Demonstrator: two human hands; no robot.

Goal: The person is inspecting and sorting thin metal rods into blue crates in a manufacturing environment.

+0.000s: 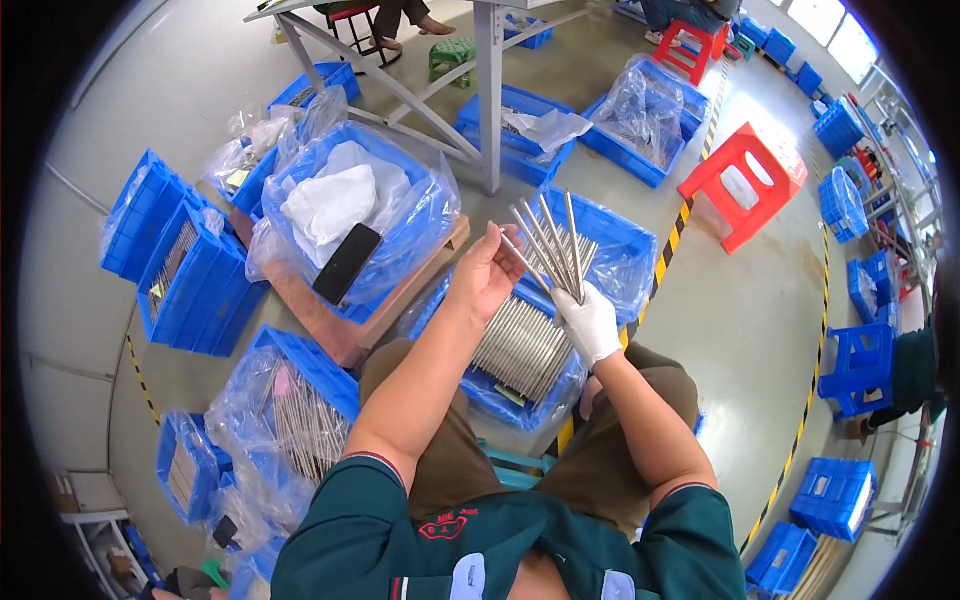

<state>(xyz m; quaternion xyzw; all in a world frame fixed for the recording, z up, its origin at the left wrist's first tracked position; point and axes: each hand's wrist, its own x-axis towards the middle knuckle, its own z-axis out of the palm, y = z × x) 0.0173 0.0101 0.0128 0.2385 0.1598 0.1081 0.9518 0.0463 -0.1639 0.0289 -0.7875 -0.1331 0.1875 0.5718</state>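
A fan of thin metal rods is held up over a blue crate lined with plastic film, in which many more like rods lie in rows. The right hand, in a white glove, is clamped around the lower ends of the fan, where the rods converge. The bare left hand is partly open, its fingertips pinching a single rod near its upper part. The rods are judged stiff, smooth and likely slippery, light singly but weighty in a bundle; a firm hold near the gathered ends seems best.
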